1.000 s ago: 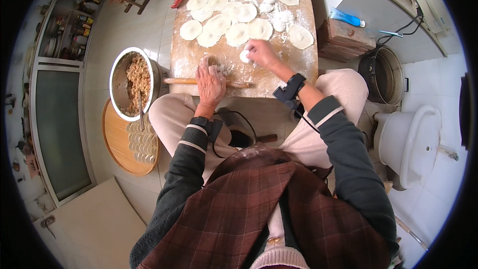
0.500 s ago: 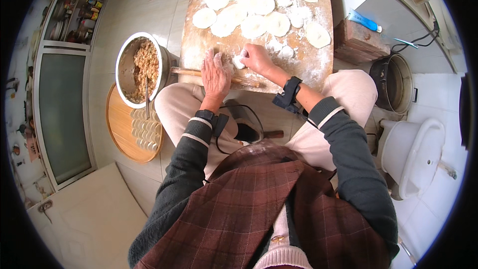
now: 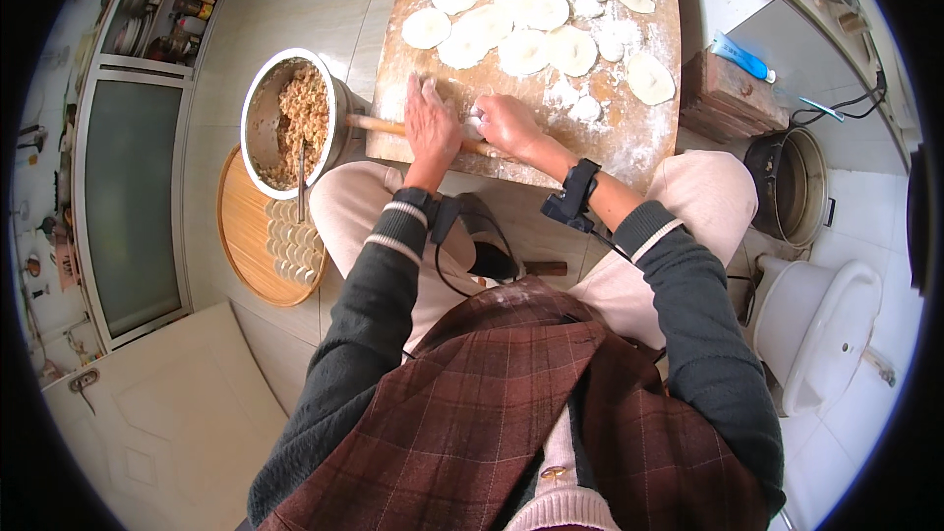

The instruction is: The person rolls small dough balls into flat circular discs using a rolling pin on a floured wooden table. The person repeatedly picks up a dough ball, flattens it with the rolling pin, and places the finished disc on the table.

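My left hand (image 3: 432,126) lies palm down with its fingers stretched out across a wooden rolling pin (image 3: 372,124) near the board's close edge. Right beside it, the curled fingers of my right hand (image 3: 509,126) grip a small white piece of dough (image 3: 473,125), partly hidden, just above the pin. Farther back on the floured wooden board (image 3: 413,64) lie many thin round dough wrappers (image 3: 523,51), several overlapping. A few small dough pieces (image 3: 586,108) sit to the right of my hands.
Left of the board stands a metal bowl (image 3: 255,152) of minced filling with a utensil in it. Below it, a round wooden tray (image 3: 241,236) holds rows of dumplings (image 3: 295,244). On the right are a brick-like block (image 3: 723,103) bearing a blue tube (image 3: 744,57), and a dark pot (image 3: 787,187).
My right hand has come closer to my left hand and to the near edge, bringing the dough piece to the rolling pin. My left hand has shifted slightly left over the pin.
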`<move>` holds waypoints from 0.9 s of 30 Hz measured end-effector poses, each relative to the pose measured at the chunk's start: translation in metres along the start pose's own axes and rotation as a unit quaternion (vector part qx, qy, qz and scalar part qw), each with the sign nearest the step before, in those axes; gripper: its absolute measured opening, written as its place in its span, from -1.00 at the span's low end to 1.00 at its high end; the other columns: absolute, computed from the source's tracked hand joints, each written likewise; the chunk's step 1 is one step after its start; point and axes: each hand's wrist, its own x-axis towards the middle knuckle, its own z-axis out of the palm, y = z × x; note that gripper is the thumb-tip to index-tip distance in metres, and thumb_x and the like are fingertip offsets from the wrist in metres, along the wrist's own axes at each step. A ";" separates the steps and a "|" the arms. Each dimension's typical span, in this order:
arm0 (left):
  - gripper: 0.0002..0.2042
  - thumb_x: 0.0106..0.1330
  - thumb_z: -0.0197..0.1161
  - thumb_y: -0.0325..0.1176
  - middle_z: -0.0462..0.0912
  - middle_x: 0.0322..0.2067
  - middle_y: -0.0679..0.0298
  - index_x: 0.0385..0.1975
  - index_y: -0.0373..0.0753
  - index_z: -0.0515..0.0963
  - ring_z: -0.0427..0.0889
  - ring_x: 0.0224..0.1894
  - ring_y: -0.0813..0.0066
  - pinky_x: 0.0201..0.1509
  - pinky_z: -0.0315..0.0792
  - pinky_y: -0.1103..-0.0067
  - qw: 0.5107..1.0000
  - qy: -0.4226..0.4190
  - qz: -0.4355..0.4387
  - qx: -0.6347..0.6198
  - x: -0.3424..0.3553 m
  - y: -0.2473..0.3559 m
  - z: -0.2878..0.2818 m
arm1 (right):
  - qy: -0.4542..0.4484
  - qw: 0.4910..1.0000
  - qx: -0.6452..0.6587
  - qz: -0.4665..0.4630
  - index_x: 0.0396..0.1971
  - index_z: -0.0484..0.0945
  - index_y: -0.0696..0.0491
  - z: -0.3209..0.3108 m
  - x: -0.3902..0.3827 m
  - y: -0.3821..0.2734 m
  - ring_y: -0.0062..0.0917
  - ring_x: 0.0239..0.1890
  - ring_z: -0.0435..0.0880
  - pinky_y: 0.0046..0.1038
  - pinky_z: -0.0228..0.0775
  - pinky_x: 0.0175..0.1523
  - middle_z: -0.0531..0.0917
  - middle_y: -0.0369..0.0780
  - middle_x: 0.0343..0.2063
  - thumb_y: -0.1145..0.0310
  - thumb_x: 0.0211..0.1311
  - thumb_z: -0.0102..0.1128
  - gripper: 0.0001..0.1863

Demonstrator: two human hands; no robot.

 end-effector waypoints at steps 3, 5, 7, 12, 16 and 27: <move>-0.46 0.34 0.07 -0.28 0.17 0.36 -0.22 0.27 -0.43 0.26 0.19 0.40 -0.08 0.46 0.06 0.24 0.992 0.081 0.077 -0.057 0.002 0.005 0.002 | 0.029 0.999 -0.010 -0.031 -0.44 0.59 0.12 -0.002 -0.002 -0.001 -0.16 -0.40 0.65 -0.21 0.45 -0.27 0.63 -0.07 -0.54 0.41 0.01 0.24 -0.88; -0.42 0.34 0.06 -0.25 0.20 0.36 -0.16 0.32 -0.39 0.23 0.21 0.40 -0.09 0.46 0.07 0.22 0.990 0.059 0.119 -0.037 -0.003 0.002 0.001 | 0.038 0.998 0.024 -0.034 -0.47 0.59 0.12 -0.003 0.000 0.001 -0.15 -0.39 0.65 -0.20 0.44 -0.27 0.63 -0.07 -0.54 0.39 0.02 0.24 -0.88; -0.40 0.33 0.06 -0.24 0.22 0.36 -0.13 0.34 -0.36 0.21 0.22 0.39 -0.09 0.45 0.07 0.21 0.993 -0.032 0.110 0.020 -0.008 -0.003 -0.002 | 0.008 0.997 0.077 0.005 -0.49 0.59 0.13 -0.005 0.003 0.003 -0.13 -0.37 0.65 -0.19 0.44 -0.26 0.63 -0.06 -0.52 0.37 0.03 0.22 -0.87; -0.39 0.36 0.02 -0.22 0.20 0.38 -0.10 0.39 -0.34 0.16 0.18 0.43 -0.04 0.49 0.01 0.21 0.989 0.026 0.143 -0.011 -0.006 -0.004 0.000 | -0.039 0.999 -0.001 0.013 -0.53 0.56 0.14 -0.003 0.006 0.001 -0.05 -0.37 0.62 -0.08 0.42 -0.24 0.61 -0.01 -0.53 0.38 -0.05 0.19 -0.87; -0.39 0.37 0.01 -0.22 0.16 0.40 -0.10 0.39 -0.33 0.15 0.15 0.44 -0.05 0.48 0.01 0.17 0.978 0.081 0.180 -0.067 -0.005 -0.003 0.003 | -0.001 0.999 -0.007 -0.039 -0.53 0.55 0.15 -0.006 0.000 -0.003 -0.06 -0.38 0.60 -0.12 0.40 -0.25 0.58 -0.04 -0.54 0.37 -0.01 0.22 -0.85; -0.40 0.43 -0.04 -0.18 0.16 0.39 -0.13 0.40 -0.35 0.11 0.13 0.44 -0.07 0.49 -0.02 0.16 0.981 0.085 0.167 -0.050 0.003 -0.001 0.005 | -0.002 0.998 -0.026 -0.049 -0.50 0.55 0.11 -0.013 0.002 -0.003 -0.07 -0.32 0.59 -0.10 0.39 -0.20 0.58 -0.06 -0.46 0.36 0.03 0.19 -0.87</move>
